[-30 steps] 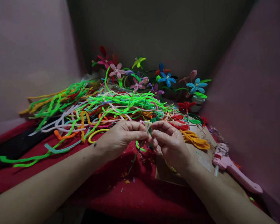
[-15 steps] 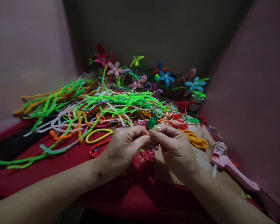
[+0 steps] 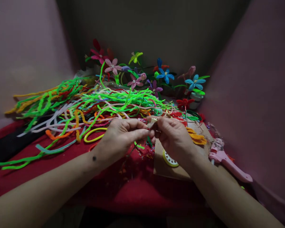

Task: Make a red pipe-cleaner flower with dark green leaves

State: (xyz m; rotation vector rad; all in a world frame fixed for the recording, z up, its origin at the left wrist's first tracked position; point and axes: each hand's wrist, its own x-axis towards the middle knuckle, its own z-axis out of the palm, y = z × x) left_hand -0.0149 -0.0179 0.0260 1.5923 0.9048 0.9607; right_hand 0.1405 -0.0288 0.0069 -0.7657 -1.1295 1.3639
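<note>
My left hand (image 3: 123, 136) and my right hand (image 3: 173, 136) meet above the middle of the red cloth (image 3: 133, 196). A small cream-coloured piece (image 3: 152, 122) shows between their fingertips, pinched by both hands. Its lower part is hidden by the fingers. Behind the hands lies a heap of fuzzy stems (image 3: 123, 101), mostly bright green. Under my right hand is a brown board (image 3: 166, 171) with a yellow-rimmed disc (image 3: 170, 160) on it.
A pink glue gun (image 3: 230, 161) lies at the right. Fuzzy flowers, such as a blue one (image 3: 165, 75) and a pink one (image 3: 112, 66), stand at the back. Yellow scissor-like loops (image 3: 95, 134) lie left of the hands, orange stems (image 3: 197, 136) to the right.
The view has shifted, so the scene sits a little further left and up. My fingers have changed their hold on the cream piece, and the dark green bundle behind them has mostly gone from sight.
</note>
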